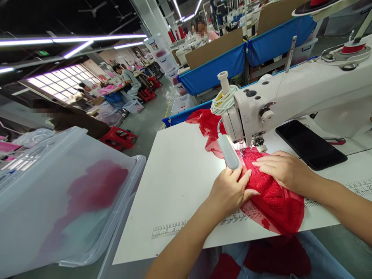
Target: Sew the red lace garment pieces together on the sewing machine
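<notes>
Red lace fabric (266, 186) with sheer mesh edges lies under the needle area of a white sewing machine (241, 116). Its near end drapes toward the table's front edge, and more sheer red cloth (207, 128) spreads out behind the needle. My left hand (232, 188) rests on the fabric's left side with fingers and thumb spread, just below the grey machine lamp (228, 152). On the right side of the lace, my right hand (286, 170) lies with its fingers stretched out flat; its thumb is hidden. The presser foot (242, 153) is close in front of both hands' fingertips.
A black phone (310, 144) lies right of the needle, near a red-handled tool (335, 141). Printed ruler marks (171, 229) run along the white table's (154, 190) front. A translucent plastic bin (58, 201) stands at left. Red fabric (276, 257) sits below the table edge.
</notes>
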